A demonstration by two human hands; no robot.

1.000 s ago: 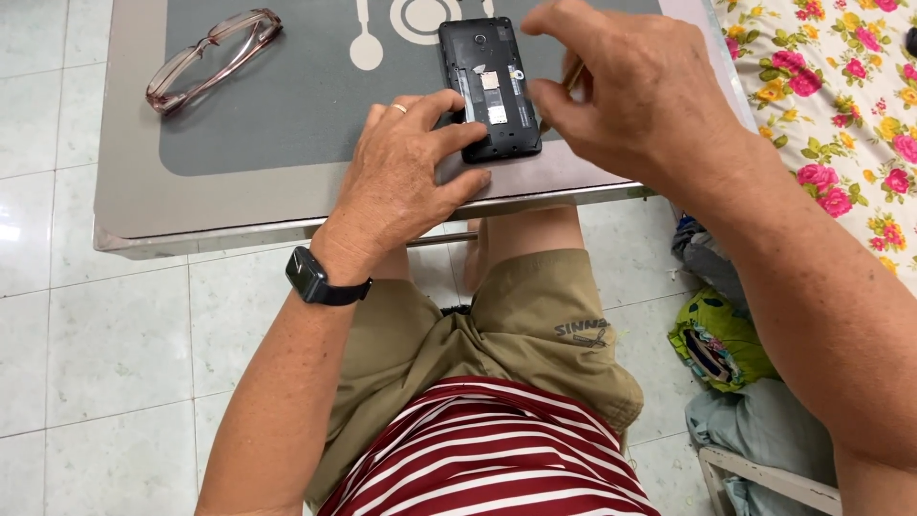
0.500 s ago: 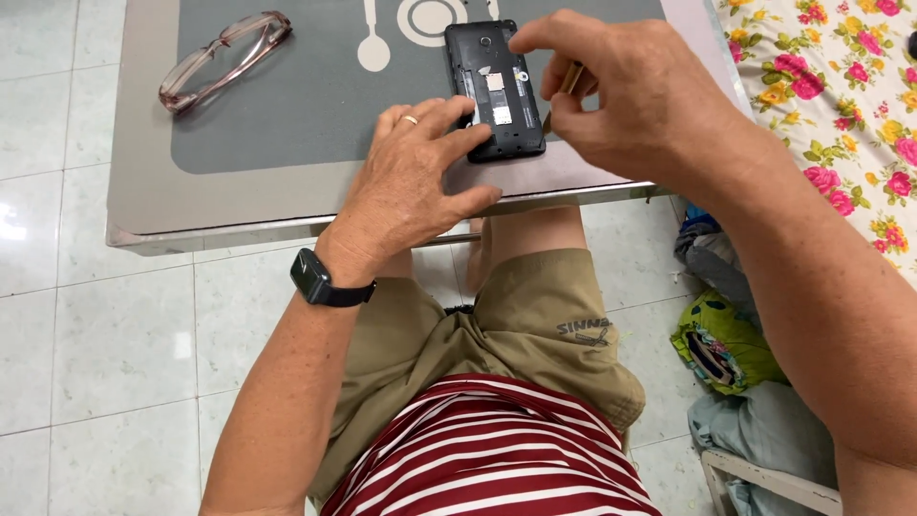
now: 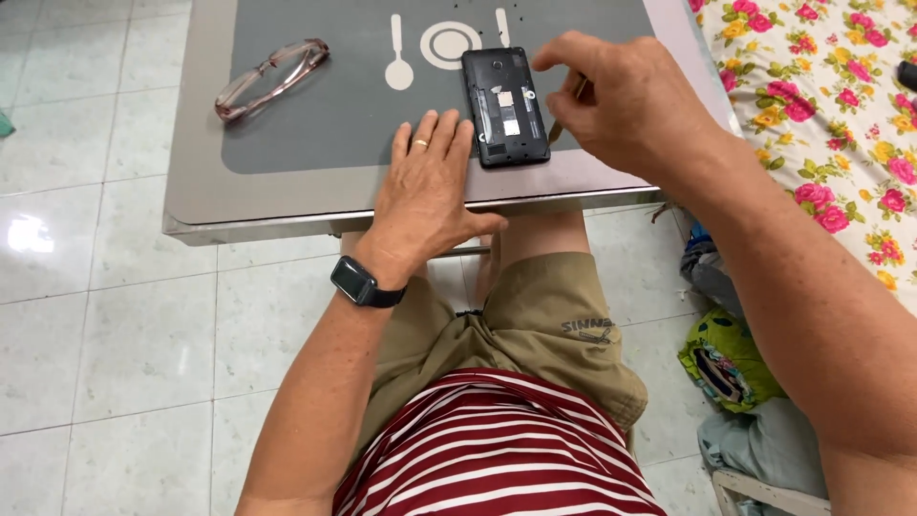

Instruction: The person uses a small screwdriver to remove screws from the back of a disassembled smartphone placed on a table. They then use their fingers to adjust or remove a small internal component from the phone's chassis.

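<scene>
Tabletop [image 3: 287,205] of grey metal, laid with a dark placemat [image 3: 315,124] printed with white cutlery symbols, fills the upper half of the view from above a seated person's lap, with a flowered cloth [image 3: 821,105] to the right of the table and white floor tiles to its left. On the mat, near the table's front edge, lies a black phone [image 3: 504,107] face down with its back cover off and its inner compartment showing. The left hand [image 3: 425,196], ring on one finger and dark watch [image 3: 361,283] on the wrist, lies flat and spread on the table just left of the phone, fingertips at its edge, holding nothing. The right hand [image 3: 626,100] hovers at the phone's right side, fingers closed narrowly on a thin stick-like tool [image 3: 565,103]; its tip cannot be made out. Folded pinkish glasses [image 3: 272,76] rest at the mat's far left corner, well apart from the phone. Work appears to stand at probing the opened back; any next move would call for a steady left hand and a fine, light touch.
</scene>
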